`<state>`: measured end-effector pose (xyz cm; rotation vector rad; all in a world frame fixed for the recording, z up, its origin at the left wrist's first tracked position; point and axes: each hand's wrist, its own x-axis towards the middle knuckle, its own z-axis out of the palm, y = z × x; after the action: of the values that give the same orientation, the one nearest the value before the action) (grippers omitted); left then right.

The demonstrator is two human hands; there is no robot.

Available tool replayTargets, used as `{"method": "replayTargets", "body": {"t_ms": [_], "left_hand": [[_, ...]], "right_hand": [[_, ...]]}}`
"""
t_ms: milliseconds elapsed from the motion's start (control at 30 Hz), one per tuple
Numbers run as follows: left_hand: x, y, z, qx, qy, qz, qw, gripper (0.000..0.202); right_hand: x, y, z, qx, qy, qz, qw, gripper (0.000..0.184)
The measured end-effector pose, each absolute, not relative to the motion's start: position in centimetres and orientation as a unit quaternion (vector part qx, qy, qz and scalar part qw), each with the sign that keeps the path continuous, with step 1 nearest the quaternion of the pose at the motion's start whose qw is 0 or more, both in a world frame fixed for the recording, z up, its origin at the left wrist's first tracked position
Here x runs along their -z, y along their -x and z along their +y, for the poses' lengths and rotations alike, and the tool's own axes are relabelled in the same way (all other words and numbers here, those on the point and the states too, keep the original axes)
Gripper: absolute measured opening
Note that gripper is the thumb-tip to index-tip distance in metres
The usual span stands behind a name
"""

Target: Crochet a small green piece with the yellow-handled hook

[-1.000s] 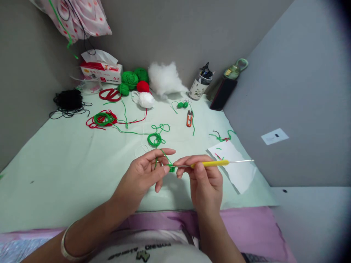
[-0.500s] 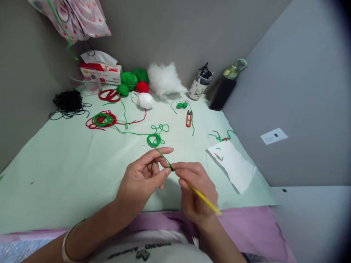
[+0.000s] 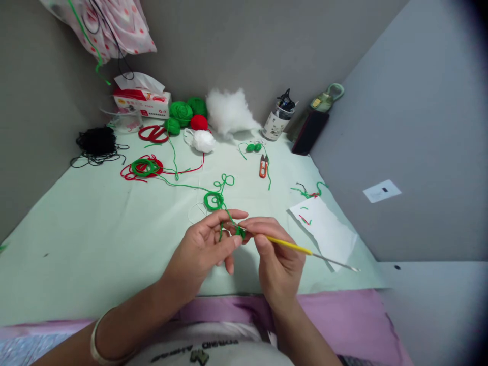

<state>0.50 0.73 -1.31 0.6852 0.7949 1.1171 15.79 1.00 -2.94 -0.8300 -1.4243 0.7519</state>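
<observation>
Between finger and thumb, my left hand (image 3: 208,244) pinches a small green crochet piece (image 3: 240,232). Green yarn runs from it over the left fingers to a loose green coil (image 3: 213,200) on the table just beyond. My right hand (image 3: 281,254) grips a yellow-handled crochet hook (image 3: 292,245) like a pencil. One metal end of the hook meets the green piece; the other points out to the right, past the hand. Fingers partly cover the stitches and the hook's working tip.
Yarn balls, red scissors (image 3: 153,134), white stuffing (image 3: 232,114) and a tissue box (image 3: 143,103) line the back. Orange thread snips (image 3: 263,166) lie right of centre. Torn white paper (image 3: 324,231) with yarn scraps lies at right. A pen cup (image 3: 278,122) and bottle (image 3: 320,109) stand back right.
My right hand has turned the hook from steeply slanted to flatter, so its far metal end now shows. More of the green piece is visible between the hands.
</observation>
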Motion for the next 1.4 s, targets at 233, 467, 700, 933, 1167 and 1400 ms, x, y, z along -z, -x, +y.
{"method": "replayTargets", "body": {"t_ms": [233,467,700,933,1167,1400], "left_hand": [[1.8,-0.3,1.0,-0.484,-0.244,0.343,0.767,0.041],[1.6,0.1,1.4,-0.487,-0.25,0.33,0.768,0.025],[1.8,-0.2,0.9,-0.513,-0.341,0.377,0.692,0.027],[1.7,0.2,0.9,-0.496,-0.343,0.375,0.704,0.022],[1.5,0.3,0.8,-0.493,-0.353,0.384,0.697,0.02],[1.4,0.5,0.4,-0.491,-0.405,0.427,0.642,0.024]], "right_hand": [[3.8,-16.5,-0.2,-0.083,0.381,-0.763,0.515,0.038],[2.8,-16.7,0.8,-0.357,0.355,-0.581,0.64,0.022],[3.1,-16.3,0.8,-0.412,0.342,-0.573,0.621,0.019],[3.3,-16.7,1.1,-0.502,0.334,-0.506,0.617,0.017],[2.7,-16.7,0.6,-0.486,0.332,-0.522,0.618,0.021],[2.8,-16.9,-0.6,-0.316,0.354,-0.649,0.595,0.025]]}}
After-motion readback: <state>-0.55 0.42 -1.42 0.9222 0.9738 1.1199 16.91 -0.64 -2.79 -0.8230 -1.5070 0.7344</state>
